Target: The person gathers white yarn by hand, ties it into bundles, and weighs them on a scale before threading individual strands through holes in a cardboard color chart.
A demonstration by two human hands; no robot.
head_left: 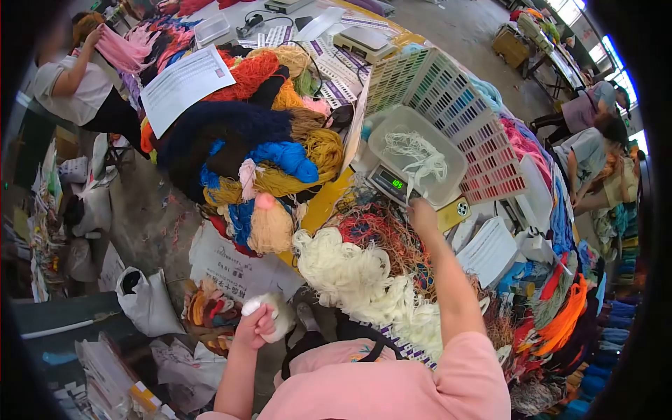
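My left hand (257, 326) is closed around a bundle of white yarn (282, 318), held low at the left of my body. My right hand (422, 215) reaches to the front edge of a digital scale (392, 183) with green lit digits. Its fingers are pinched at the lower end of a white yarn strand (425, 166) that trails out of a clear plastic tray (381, 131) on the scale. Between my arms lies a large heap of cream-white yarn (350, 269), with tangled red and brown thread (388, 241) behind it.
Behind the scale stands a perforated plastic basket (483, 161). A phone (453, 213) and printed sheets (490, 252) lie at its right. Colourful yarn skeins (269, 168) are piled at the left under a paper list (185, 87). Other people work at the far left and right.
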